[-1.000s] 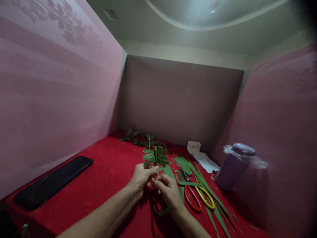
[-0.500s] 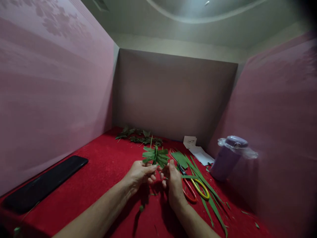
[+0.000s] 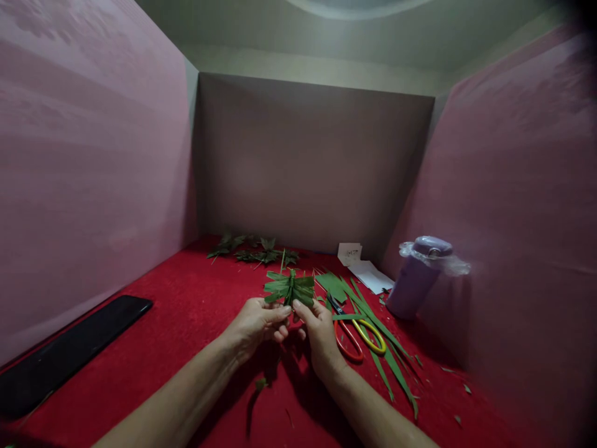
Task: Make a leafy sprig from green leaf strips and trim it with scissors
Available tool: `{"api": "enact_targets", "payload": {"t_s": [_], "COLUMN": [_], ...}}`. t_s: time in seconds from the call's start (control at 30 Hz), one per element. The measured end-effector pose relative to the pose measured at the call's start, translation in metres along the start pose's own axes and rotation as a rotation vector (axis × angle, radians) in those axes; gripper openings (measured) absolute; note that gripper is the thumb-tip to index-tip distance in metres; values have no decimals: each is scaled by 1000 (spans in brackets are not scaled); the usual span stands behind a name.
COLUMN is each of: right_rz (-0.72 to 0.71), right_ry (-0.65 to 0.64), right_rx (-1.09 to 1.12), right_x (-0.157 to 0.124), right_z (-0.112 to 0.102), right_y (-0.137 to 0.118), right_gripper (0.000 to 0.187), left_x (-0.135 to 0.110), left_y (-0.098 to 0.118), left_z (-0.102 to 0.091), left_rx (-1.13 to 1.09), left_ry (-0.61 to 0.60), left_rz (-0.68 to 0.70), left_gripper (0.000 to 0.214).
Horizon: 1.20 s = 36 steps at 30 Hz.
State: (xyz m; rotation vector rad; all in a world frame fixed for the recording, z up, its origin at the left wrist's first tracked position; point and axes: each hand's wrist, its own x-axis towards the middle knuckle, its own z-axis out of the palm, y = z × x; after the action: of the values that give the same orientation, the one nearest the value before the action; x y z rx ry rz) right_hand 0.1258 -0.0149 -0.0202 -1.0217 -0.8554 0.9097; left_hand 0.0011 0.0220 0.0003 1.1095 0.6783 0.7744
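A figure woven from green leaf strips point(image 3: 290, 287), with wing-like blades spread to both sides and a thin stalk rising at its top, is held up over the red cloth. My left hand point(image 3: 262, 320) pinches its lower left edge between thumb and fingers. At the lower right, the thumb and fingers of my right hand point(image 3: 318, 330) close on the same leaf figure. The fingertips of both hands nearly meet under it. Just right of my right hand lie scissors point(image 3: 349, 336) with one red and one yellow handle, a short leaf strip across them.
Long green leaf strips point(image 3: 387, 339) and a wider leaf piece point(image 3: 333, 286) lie to the right. White papers point(image 3: 370, 275) and a purple bottle point(image 3: 417, 280) with plastic wrap stand beyond. Several leaf figures point(image 3: 265, 252) sit at the back. A black phone-like slab point(image 3: 79, 348) lies left.
My right hand has turned inward, its thumb now pressing the base of the leaf figure near my left fingertips. The whole view has shifted slightly.
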Motion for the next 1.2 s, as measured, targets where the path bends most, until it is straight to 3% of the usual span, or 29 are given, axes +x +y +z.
{"api": "enact_targets", "payload": {"t_s": [0.43, 1.2], "right_rz": [23, 35], "right_ry": [14, 0], "right_rx": [-31, -64], "right_x": [0, 0], "right_z": [2, -1], "right_y": [3, 5], "right_gripper": [15, 20], "left_x": [-1, -3], "left_y": [1, 1], "left_z": [1, 5], "left_rx": [21, 46], "left_ry": [-29, 54], "left_rz": [-19, 26], "left_gripper": [20, 23]}}
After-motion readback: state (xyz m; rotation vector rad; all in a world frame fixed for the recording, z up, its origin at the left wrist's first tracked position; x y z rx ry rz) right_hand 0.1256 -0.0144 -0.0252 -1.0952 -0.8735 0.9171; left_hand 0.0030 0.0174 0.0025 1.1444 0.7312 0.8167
